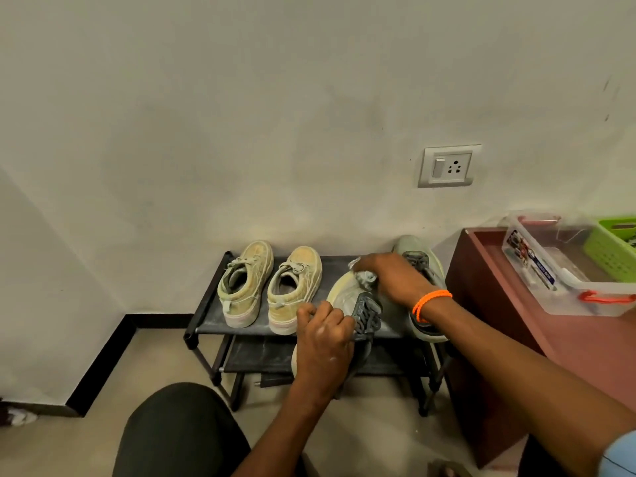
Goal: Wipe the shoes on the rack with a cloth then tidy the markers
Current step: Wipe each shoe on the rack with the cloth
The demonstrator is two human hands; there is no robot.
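Head view: left hand [323,333] grips the grey sneaker [358,301] by its laces side, tilted on the rack [206,315] top shelf. Right hand [389,280] bunches the cloth [364,277] against its toe. Tan pair [270,287] still looks dusty; second grey shoe [425,266] waits. Markers likely in clear box [550,266], untouched. Roughly early-mid.
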